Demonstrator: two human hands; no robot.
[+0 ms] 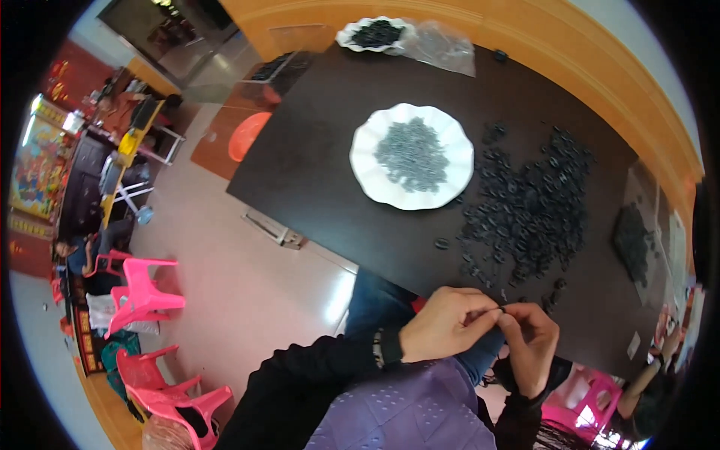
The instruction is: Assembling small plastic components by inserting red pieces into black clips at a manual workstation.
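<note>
Near the front edge of the dark table (pixel 311 161), my left hand (pixel 448 322) and my right hand (pixel 534 341) meet fingertip to fingertip. Both are closed in a pinch. A small black piece (pixel 502 308) shows between the fingertips, mostly covered by them. Whatever else the left fingers grip is hidden. Just beyond my hands spreads a loose pile of small black ring-like parts (pixel 529 206). Left of the pile stands a white scalloped plate (pixel 365 161), with a heap of small grey pieces (pixel 412 154) in it.
At the far edge sit another white dish (pixel 346 36) of black parts and a clear plastic bag (pixel 439 49). An open bag of black parts (pixel 632 244) lies on the right. Pink plastic chairs (pixel 146 292) stand on the floor at left. People sit farther off; another person's arm (pixel 637 390) shows lower right.
</note>
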